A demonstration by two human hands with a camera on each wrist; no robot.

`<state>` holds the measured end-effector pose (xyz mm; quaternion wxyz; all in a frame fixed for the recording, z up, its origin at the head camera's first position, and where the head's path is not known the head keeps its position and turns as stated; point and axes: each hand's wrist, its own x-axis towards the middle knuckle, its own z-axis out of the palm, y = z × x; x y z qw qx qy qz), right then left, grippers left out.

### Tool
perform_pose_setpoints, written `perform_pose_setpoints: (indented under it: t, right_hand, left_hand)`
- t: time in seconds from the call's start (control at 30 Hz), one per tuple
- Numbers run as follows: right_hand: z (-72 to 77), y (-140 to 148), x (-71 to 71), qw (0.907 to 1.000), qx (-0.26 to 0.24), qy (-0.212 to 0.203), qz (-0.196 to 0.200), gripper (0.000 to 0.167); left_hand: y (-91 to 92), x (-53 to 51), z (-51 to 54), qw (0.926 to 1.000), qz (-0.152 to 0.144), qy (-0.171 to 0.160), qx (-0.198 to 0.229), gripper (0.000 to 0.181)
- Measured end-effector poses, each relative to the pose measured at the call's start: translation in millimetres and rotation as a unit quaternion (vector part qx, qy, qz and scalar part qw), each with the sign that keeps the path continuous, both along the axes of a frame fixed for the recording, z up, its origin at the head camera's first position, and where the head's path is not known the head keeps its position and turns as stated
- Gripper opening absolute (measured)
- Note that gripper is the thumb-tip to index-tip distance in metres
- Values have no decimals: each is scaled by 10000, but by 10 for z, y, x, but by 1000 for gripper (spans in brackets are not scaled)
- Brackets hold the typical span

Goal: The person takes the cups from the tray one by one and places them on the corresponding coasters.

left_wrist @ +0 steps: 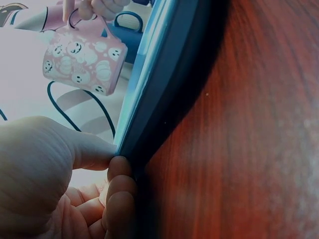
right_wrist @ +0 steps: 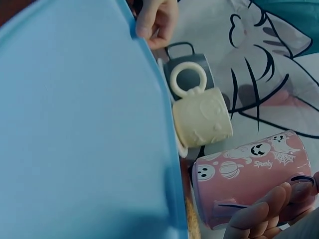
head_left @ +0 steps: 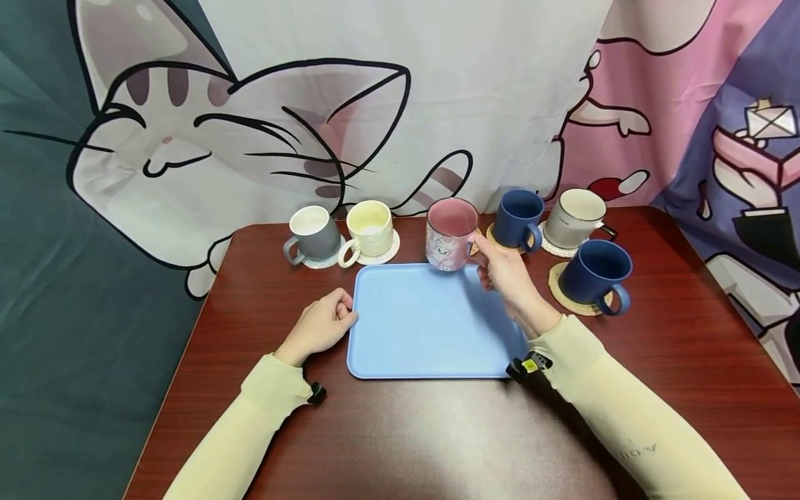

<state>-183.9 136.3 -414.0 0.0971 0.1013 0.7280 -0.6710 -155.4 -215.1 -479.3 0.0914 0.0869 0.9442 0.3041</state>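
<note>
A pink mug with white ghosts and pumpkins on it is held upright by my right hand, whose fingers grip its handle. It hangs raised near the far edge of a light blue tray. In the right wrist view, the mug is apart from the tray. At the tray's left edge, my left hand pinches the rim. The left wrist view puts the thumb on the rim's upper side and curled fingers below it.
A grey mug and a cream mug stand on coasters at the back left. Right of the pink mug, a blue mug, a ribbed white mug and another blue mug stand on coasters. A patterned cloth hangs behind the table.
</note>
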Motion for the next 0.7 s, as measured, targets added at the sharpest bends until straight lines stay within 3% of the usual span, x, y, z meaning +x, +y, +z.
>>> perform_pose_setpoints:
  t: [0.37,0.7]
  right_hand:
    - [-105,86,-273,9997,1,225,-79,52]
    - [-187,163,-456,9998,-17,66,-168,53]
  left_hand:
    - [-10,-1,10,10000,-21,28,27,13]
    - [-8,-3,-13,10000,-28,34,63,12]
